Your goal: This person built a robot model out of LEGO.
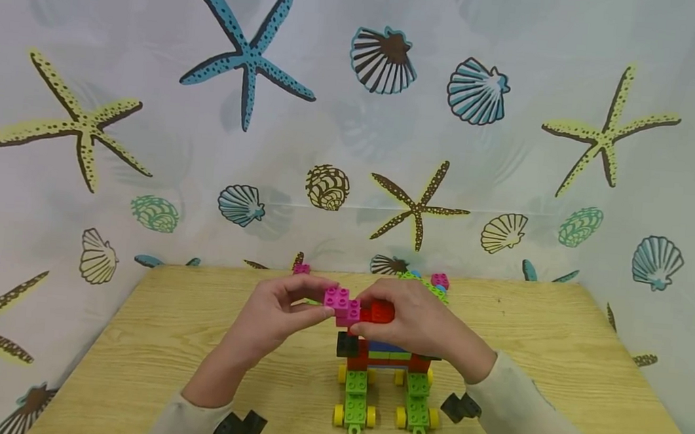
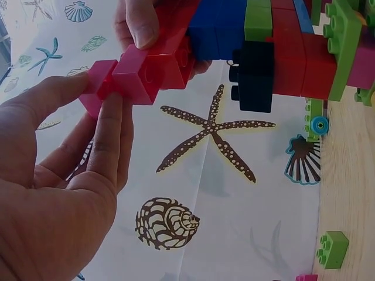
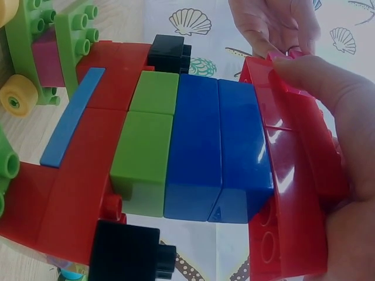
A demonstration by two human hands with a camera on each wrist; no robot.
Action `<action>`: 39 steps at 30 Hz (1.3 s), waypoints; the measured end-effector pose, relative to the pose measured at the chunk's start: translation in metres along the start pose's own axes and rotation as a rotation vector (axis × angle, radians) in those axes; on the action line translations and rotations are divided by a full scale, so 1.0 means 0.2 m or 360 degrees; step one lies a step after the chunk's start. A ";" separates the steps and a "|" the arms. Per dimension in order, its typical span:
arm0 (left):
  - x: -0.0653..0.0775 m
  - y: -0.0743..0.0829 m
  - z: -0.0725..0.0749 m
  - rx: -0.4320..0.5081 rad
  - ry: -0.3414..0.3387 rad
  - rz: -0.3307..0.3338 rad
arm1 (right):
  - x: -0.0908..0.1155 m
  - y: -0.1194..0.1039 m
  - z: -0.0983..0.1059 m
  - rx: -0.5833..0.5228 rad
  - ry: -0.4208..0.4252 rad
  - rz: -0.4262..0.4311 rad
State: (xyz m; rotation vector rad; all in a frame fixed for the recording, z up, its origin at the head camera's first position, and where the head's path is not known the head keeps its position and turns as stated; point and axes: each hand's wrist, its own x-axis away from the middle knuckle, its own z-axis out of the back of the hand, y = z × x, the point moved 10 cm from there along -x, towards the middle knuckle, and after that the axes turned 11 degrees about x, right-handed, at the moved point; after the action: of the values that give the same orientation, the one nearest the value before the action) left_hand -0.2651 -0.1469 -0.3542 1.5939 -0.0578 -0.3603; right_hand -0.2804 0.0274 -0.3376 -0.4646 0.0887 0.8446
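Note:
My left hand [image 1: 268, 320] pinches a pink toy building brick [image 2: 98, 88] between thumb and fingers. It joins a second pink brick [image 2: 136, 76] at the end of a red brick row [image 2: 173, 50]. My right hand [image 1: 422, 318] grips the red bricks at the top of the build, its thumb near the pink piece in the right wrist view. Below are blue bricks [image 3: 196, 146], green bricks [image 3: 143, 137], red bricks [image 3: 88, 152] and black bricks [image 3: 126, 252] sticking out sideways. Green wheeled bases [image 1: 355, 401] with yellow wheels stand on the table.
Behind the build, partly hidden by my hands, are green pieces [image 1: 439, 292] and a pink brick [image 1: 439, 279]. A loose green brick [image 2: 334, 250] lies on the wooden table [image 1: 191, 341]. A patterned cloth [image 1: 330, 120] hangs beyond the table's back edge.

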 end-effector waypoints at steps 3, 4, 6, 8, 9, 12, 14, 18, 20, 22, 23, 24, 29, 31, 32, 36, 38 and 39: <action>0.00 0.00 0.00 0.0005 -0.0009 -0.0008 | 0.00 0.00 0.01 0.0002 0.0018 0.0018; 0.00 0.00 0.00 0.0003 -0.0011 -0.0007 | 0.00 -0.01 0.01 0.0002 0.0021 0.0019; -0.01 0.00 0.00 -0.0013 -0.0013 -0.0010 | 0.00 0.00 0.01 -0.0005 0.0026 0.0026; -0.01 0.00 0.00 -0.0034 -0.0007 -0.0004 | 0.00 0.00 0.01 -0.0011 0.0022 0.0024; -0.01 0.00 0.00 -0.0046 -0.0005 -0.0001 | 0.00 0.00 0.01 -0.0014 0.0020 0.0022; -0.01 0.01 0.00 -0.0081 0.0002 0.0007 | 0.00 0.00 0.01 -0.0013 0.0017 0.0016; 0.00 0.01 0.00 -0.0101 0.0006 0.0009 | 0.00 0.00 0.01 -0.0009 0.0012 0.0009; 0.00 0.02 0.00 -0.0158 0.0008 -0.0009 | -0.01 0.01 0.00 -0.0003 -0.0004 -0.0005; 0.00 0.02 0.01 -0.0180 0.0010 -0.0015 | -0.01 0.01 0.00 -0.0003 -0.0012 -0.0008; 0.00 0.02 0.01 -0.0198 0.0013 -0.0015 | -0.01 0.01 0.00 -0.0002 -0.0017 -0.0006; 0.01 0.02 0.01 -0.0204 0.0014 -0.0012 | -0.01 0.01 -0.01 -0.0003 -0.0018 -0.0005; 0.01 0.02 0.01 -0.0208 0.0012 -0.0015 | -0.01 0.01 -0.01 -0.0003 -0.0019 -0.0004; 0.01 0.03 -0.01 -0.0214 -0.0011 -0.0029 | 0.00 0.01 -0.01 0.0005 -0.0018 -0.0006; 0.01 0.03 -0.01 -0.0213 -0.0020 -0.0030 | 0.00 0.01 -0.01 0.0012 -0.0019 -0.0010; 0.01 0.03 -0.01 -0.0215 -0.0022 -0.0026 | 0.00 0.01 -0.01 0.0014 -0.0020 -0.0012; 0.01 0.03 -0.01 -0.0236 -0.0031 -0.0033 | 0.00 0.00 -0.01 0.0020 -0.0015 -0.0008; 0.01 0.03 -0.01 -0.0257 -0.0035 -0.0045 | 0.00 0.00 -0.01 0.0021 -0.0010 -0.0003; 0.01 0.03 -0.01 -0.0268 -0.0038 -0.0054 | 0.00 0.00 -0.01 0.0024 -0.0008 0.0001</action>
State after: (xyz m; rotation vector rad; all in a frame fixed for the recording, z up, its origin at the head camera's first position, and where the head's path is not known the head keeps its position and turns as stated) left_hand -0.2623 -0.1459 -0.3485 1.4255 -0.0178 -0.4004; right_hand -0.2801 0.0269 -0.3401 -0.4483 0.0905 0.8452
